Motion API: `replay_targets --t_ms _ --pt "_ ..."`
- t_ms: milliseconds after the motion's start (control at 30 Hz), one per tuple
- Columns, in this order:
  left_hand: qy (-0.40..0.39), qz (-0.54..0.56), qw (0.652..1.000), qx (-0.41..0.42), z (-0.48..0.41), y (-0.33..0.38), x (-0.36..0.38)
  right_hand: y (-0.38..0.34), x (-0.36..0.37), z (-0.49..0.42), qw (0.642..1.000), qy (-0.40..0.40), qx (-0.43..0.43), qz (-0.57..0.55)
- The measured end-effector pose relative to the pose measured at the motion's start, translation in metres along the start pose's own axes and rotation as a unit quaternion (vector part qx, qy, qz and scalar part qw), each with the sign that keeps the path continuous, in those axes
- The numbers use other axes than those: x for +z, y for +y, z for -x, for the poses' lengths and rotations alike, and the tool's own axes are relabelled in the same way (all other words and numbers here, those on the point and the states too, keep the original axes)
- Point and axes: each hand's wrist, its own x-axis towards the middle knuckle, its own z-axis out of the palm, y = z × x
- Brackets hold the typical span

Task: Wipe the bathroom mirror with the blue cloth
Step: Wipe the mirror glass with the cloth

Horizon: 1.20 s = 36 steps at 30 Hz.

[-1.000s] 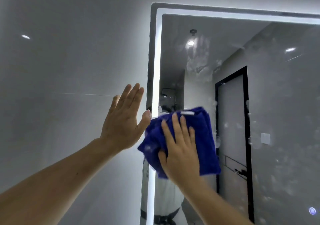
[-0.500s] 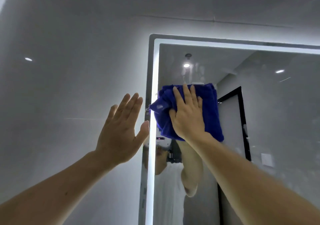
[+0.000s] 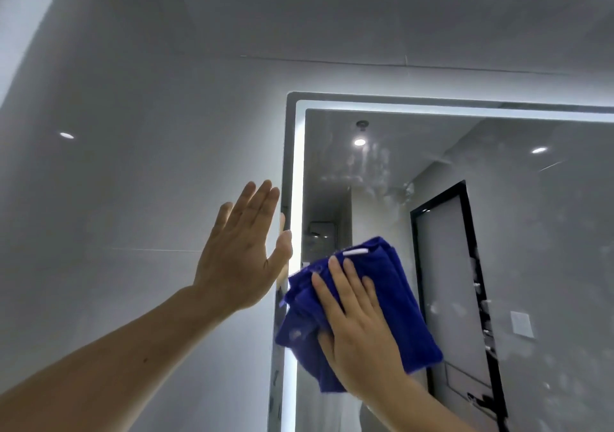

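The bathroom mirror [image 3: 538,218] has a lit white strip around its edge and hangs on the grey wall at right. Cloudy smears cover its upper glass. A folded blue cloth [image 3: 395,302] with a small white tag lies against the glass near the mirror's left edge. My right hand [image 3: 357,325] presses flat on the cloth, fingers straight and pointing up. My left hand [image 3: 242,248] is flat against the wall beside the mirror's left edge, fingers straight, its thumb at the frame.
Grey wall tiles [image 3: 133,165] fill the left and top. The mirror reflects a black-framed door [image 3: 455,285], ceiling spotlights and a white wall switch [image 3: 523,323].
My right hand moved the cloth down the glass from the upper left part of the mirror to a lower spot near the left edge. My left hand stayed on the wall.
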Motion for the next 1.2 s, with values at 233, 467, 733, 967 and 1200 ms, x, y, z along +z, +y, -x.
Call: replay_targets --t_ms 233,467,733,967,1200 --pt "0.005 -0.010 1.000 -0.003 -0.022 0.003 -0.007 0.023 -0.013 -0.056 0.999 0.033 0.013 0.007" --pt "0.019 -0.024 1.000 0.000 -0.041 -0.003 -0.013 0.038 -0.046 -0.196 0.991 0.056 0.116 -0.021" --pt "0.035 -0.005 0.999 -0.010 -0.053 -0.004 -0.008 0.022 -0.020 -0.144 0.997 0.064 0.032 -0.009" --pt "0.003 -0.002 1.000 -0.020 -0.049 0.005 -0.007 0.020 -0.008 -0.065 0.999 0.037 0.003 -0.022" --pt "-0.001 -0.016 1.000 -0.011 -0.056 -0.001 -0.010 0.052 -0.012 -0.078 0.998 0.041 -0.036 -0.013"
